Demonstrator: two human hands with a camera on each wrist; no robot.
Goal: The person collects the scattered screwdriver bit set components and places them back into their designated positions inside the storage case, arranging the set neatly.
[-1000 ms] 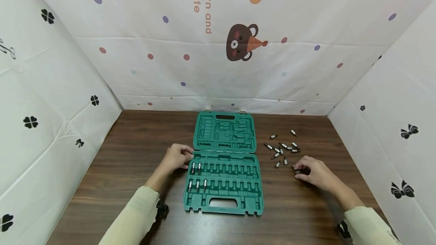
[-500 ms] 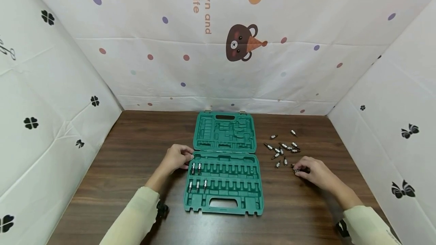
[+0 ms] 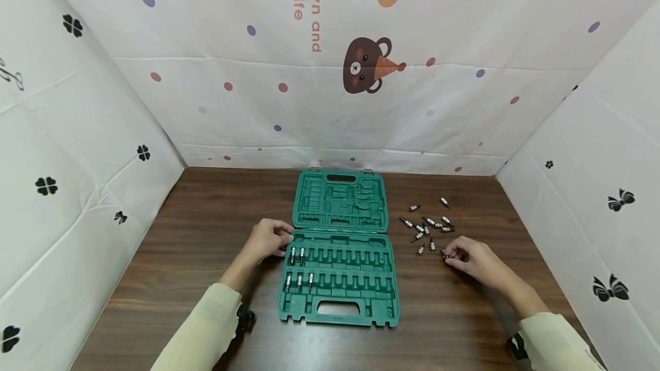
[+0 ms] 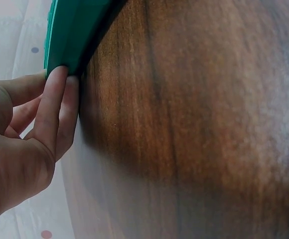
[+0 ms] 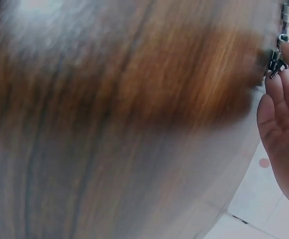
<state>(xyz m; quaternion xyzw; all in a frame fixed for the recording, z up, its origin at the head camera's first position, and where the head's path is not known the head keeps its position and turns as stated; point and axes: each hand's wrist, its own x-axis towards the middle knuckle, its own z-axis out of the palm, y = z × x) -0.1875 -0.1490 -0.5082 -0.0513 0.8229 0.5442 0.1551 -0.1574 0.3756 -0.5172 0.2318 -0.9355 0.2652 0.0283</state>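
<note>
A green plastic socket case (image 3: pixel 340 318) lies unfolded on the table, with several silver-and-dark bit sockets (image 3: pixel 301 255) seated at the left of its two slot rows. At its left edge, near the hinge, my left hand (image 3: pixel 264 239) holds the rim. The left wrist view has thumb and fingers against the case wall (image 4: pixel 79 35). To the right of the case, my right hand (image 3: pixel 476 260) pinches a small bit socket (image 5: pixel 278 67) low over the table. Another bit socket appears close by its fingertips; the fingers partly cover both.
Loose bit sockets (image 3: pixel 432 244) are scattered between the case and the right hand, and farther back. The brown wooden table (image 3: pixel 216 199) meets patterned white cloth walls (image 3: pixel 227 119) at the back and sides.
My right thumb and fingertips have shifted slightly around the bit socket, turning it and drawing it a little away from me. The left hand and case stay in place.
</note>
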